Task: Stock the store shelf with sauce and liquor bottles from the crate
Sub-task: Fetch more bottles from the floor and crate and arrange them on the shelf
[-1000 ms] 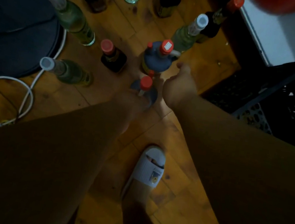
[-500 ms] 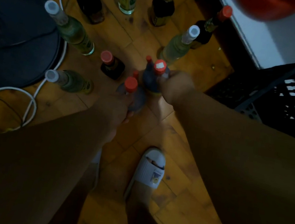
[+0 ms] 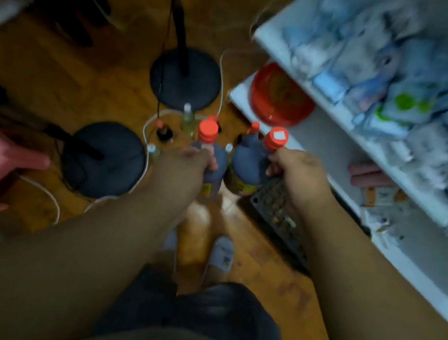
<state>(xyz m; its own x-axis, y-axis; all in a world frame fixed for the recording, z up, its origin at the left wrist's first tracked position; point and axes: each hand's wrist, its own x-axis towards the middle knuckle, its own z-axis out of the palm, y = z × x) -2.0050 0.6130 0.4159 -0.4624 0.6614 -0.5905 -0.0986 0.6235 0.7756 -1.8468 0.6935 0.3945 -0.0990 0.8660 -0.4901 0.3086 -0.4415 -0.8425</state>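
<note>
Head view, left hand [image 3: 186, 161] gripping dark bottle [image 3: 211, 168], right hand [image 3: 294, 171] gripping another bottle [image 3: 250, 162]

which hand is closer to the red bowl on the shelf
Right. The right hand, gripping a dark sauce bottle, is just below the red bowl. The left hand, holding the other bottle, is farther off to the bowl's lower left.

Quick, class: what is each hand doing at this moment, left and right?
Left hand: grips a dark red-capped sauce bottle near its neck.
Right hand: grips a second dark red-capped jug near its top.
</note>
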